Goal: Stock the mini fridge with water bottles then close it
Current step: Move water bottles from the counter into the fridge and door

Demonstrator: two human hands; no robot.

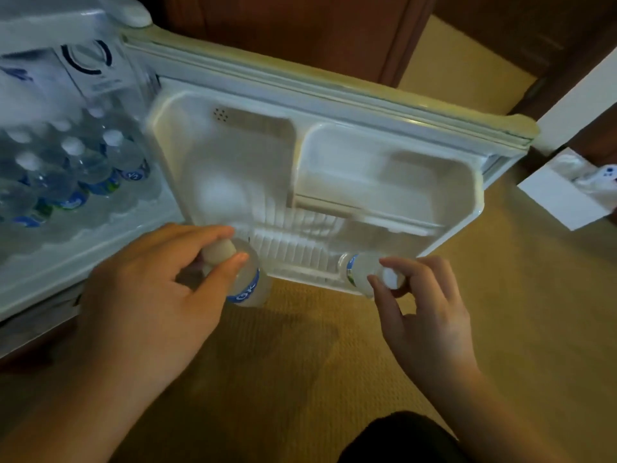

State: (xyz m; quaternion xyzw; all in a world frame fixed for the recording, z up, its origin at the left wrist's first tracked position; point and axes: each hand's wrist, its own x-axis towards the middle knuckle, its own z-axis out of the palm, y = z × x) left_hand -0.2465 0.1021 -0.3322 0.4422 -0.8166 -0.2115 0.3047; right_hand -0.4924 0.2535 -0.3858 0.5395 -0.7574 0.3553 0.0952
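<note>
The white mini fridge point(43, 259) stands open at the left, with several blue-labelled water bottles point(90, 168) packed upright inside. Its door point(334, 105) swings wide across the middle, moulded white shelves facing me. My left hand point(150, 292) grips the white cap of a clear water bottle point(248, 289) at the door's lower left edge. My right hand point(424, 312) pinches the cap of a second water bottle point(359, 272) by the door's bottom rack. Both bottles hang upright just below the door's lower shelf.
Tan carpet point(300, 362) covers the floor below. Dark wood cabinet panels point(300, 35) rise behind the door. A white box point(561, 198) holding a wrapped item sits at the right. My dark-clothed knee point(400, 439) shows at the bottom edge.
</note>
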